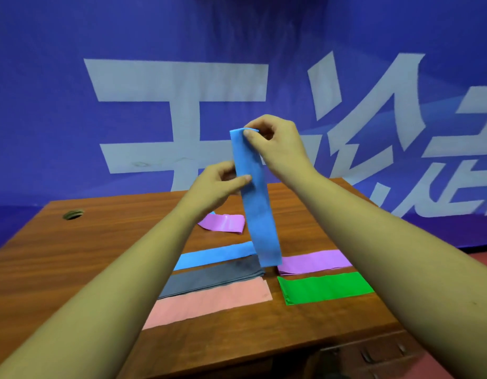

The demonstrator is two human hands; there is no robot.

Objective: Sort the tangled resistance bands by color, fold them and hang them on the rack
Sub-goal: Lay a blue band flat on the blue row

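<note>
Right hand point(275, 143) pinches the blue resistance band point(257, 203) at its top fold; left hand point(217, 184) pinches it just below.

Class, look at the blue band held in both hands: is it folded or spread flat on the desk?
Folded and off the desk: the blue band doubles over at the top under the right hand, hanging down, left hand pinching it midway.

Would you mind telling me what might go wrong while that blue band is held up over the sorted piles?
1. The held blue band hangs low over the grey pile; its free end may drag and disturb it.
2. The right hand only pinches the folded top, so it could slip open.
3. No rack is visible, so hanging may mean carrying it out of view.
</note>
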